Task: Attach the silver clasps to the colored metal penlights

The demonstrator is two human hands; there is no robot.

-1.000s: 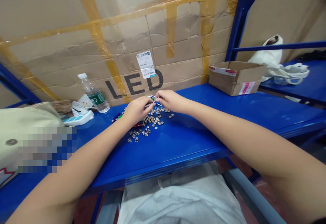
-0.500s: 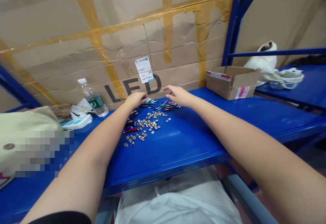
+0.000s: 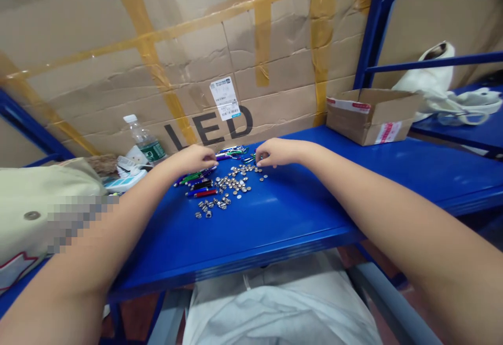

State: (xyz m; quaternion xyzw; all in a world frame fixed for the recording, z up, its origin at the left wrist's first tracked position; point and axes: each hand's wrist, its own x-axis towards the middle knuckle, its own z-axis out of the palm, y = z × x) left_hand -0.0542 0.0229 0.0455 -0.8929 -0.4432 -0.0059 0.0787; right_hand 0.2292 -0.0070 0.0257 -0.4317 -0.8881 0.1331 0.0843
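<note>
My left hand (image 3: 200,157) is curling over the left of the pile, thumb close to fingers; I'm not able to tell whether that grip is pinching anything. My right hand (image 3: 277,152) is bending its thumb and fingers downward beside the shiny coloured clips (image 3: 238,150) — also too small to tell if it's pinching a piece. The two hands are staying apart, with clips lying between them near the back of the blue tabletop (image 3: 275,214).

Silver discs (image 3: 234,181) are lying scattered in front of the clips, a few straying toward the right hand. Left of the discs, a black tube (image 3: 202,184) and a red tube (image 3: 205,193) are lying among other coloured ones, below my left hand. Small metal fittings (image 3: 208,213) are sitting nearest me.

A clear plastic bottle (image 3: 152,151) is standing beyond my left forearm, partly hidden — an open cardboard box (image 3: 359,117) is sitting at back right. A taped cardboard panel (image 3: 192,73) reading "LED" is rising behind.
</note>
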